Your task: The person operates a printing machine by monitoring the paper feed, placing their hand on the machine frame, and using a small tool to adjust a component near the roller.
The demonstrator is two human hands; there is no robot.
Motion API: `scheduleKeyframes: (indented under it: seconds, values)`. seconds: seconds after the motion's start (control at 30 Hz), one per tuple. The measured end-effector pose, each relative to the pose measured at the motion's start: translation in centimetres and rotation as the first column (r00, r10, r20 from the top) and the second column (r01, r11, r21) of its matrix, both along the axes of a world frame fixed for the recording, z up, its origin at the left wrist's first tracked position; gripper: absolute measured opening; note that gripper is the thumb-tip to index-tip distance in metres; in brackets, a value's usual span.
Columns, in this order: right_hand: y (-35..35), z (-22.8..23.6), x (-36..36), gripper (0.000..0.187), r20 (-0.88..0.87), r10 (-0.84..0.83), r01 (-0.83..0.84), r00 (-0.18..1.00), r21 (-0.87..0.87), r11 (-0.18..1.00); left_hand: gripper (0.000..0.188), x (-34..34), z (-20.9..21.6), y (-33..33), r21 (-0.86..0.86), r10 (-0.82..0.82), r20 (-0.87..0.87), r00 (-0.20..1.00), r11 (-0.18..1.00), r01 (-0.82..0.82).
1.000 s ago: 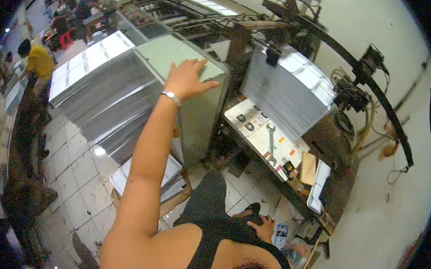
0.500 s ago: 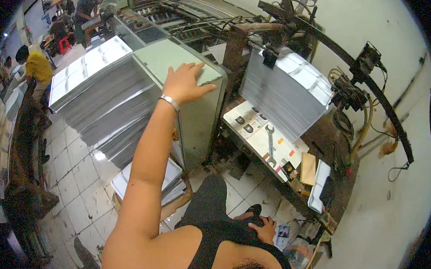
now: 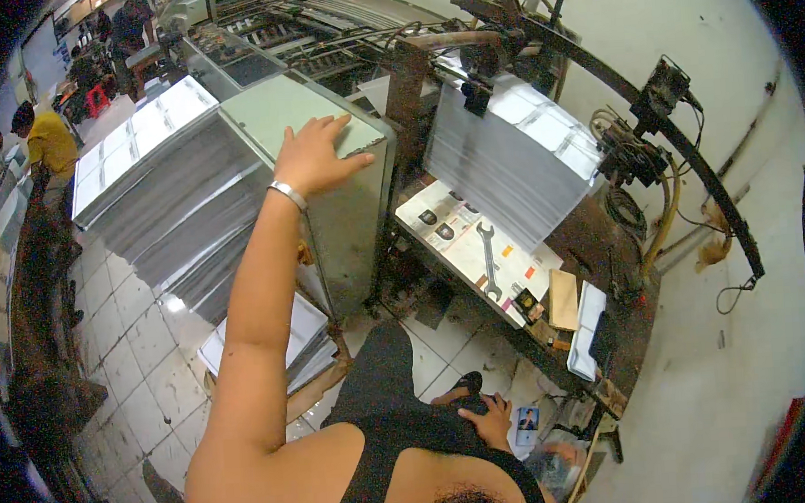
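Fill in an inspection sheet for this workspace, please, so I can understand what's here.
Surface: green cabinet; its near edge looks chipped.
Things at hand: large paper stack left of the cabinet; second stack to its right.
Clutter: wrench on a pale sheet; wooden block and folded white item nearby.
Grip: left hand spread on the cabinet top; right hand on the dark trousers. Neither visibly holds anything.
Cables: black coil and yellowish hose near the wall.
Surroundings: tiled floor; person in yellow and red stool in the background.
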State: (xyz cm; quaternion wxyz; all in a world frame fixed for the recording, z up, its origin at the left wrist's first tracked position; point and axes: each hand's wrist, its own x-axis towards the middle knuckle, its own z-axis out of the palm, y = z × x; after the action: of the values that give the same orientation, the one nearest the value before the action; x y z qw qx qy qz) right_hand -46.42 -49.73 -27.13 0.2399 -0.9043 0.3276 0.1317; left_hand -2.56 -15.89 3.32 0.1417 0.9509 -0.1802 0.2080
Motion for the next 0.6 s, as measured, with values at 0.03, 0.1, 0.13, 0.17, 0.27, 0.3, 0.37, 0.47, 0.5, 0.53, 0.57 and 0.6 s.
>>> scheduleKeyframes:
  seconds: [0.03,0.1,0.13,0.17,0.27,0.3,0.37,0.47,0.5,0.53,0.57,0.6]
  values:
    - [0.0,0.0,0.0,0.09,0.003,0.0,0.0,1.0,-0.001,1.0,0.088,0.1,-0.1,0.0,-0.001,-0.001,0.002,1.0,1.0,0.001]
    - [0.0,-0.1,0.1,0.09,0.008,0.0,0.0,1.0,-0.002,1.0,0.088,0.1,0.0,0.1,-0.002,0.001,0.006,1.0,1.0,-0.001]
    - [0.0,-0.2,0.1,0.09,0.011,0.002,-0.002,1.0,-0.002,1.0,0.088,0.2,-0.2,0.1,-0.003,-0.004,0.003,1.0,1.0,0.004]
    - [0.0,-0.2,0.1,0.09,0.008,-0.001,0.001,1.0,-0.007,1.0,0.088,0.5,-0.4,0.2,-0.003,-0.007,0.0,1.0,1.0,0.007]
    - [0.0,-0.3,0.2,0.09,-0.006,-0.004,0.004,1.0,-0.012,1.0,0.089,0.4,0.1,0.3,-0.03,-0.021,-0.049,0.999,0.999,0.019]
    - [0.0,-0.1,0.2,0.09,-0.016,-0.002,0.002,1.0,-0.01,1.0,0.09,0.3,0.3,0.2,-0.045,-0.026,-0.073,0.997,0.999,0.022]
    - [-0.2,-0.4,0.3,0.09,-0.023,0.0,-0.001,1.0,-0.008,1.0,0.09,0.1,0.3,0.2,-0.051,-0.025,-0.072,0.997,0.998,0.022]
    - [-0.5,-1.2,0.0,0.091,-0.02,-0.005,0.005,1.0,-0.001,1.0,0.089,0.0,0.6,-0.1,-0.055,-0.025,-0.072,0.997,0.998,0.021]
    - [-0.3,-0.7,0.1,0.091,-0.025,-0.003,0.003,1.0,0.007,1.0,0.089,-0.1,0.6,0.0,-0.054,-0.021,-0.076,0.997,0.998,0.017]
    - [-0.1,-0.3,0.2,0.091,-0.03,-0.001,0.002,1.0,0.015,1.0,0.089,-0.2,0.6,0.1,-0.054,-0.019,-0.075,0.997,0.998,0.015]
    - [-0.1,-0.2,0.3,0.091,-0.03,0.0,0.0,1.0,0.016,1.0,0.089,-0.2,0.5,0.2,-0.053,-0.018,-0.074,0.997,0.999,0.014]
    - [0.0,-0.2,0.2,0.092,-0.029,-0.002,0.002,1.0,0.015,1.0,0.089,-0.2,0.5,0.2,-0.053,-0.021,-0.073,0.997,0.998,0.017]
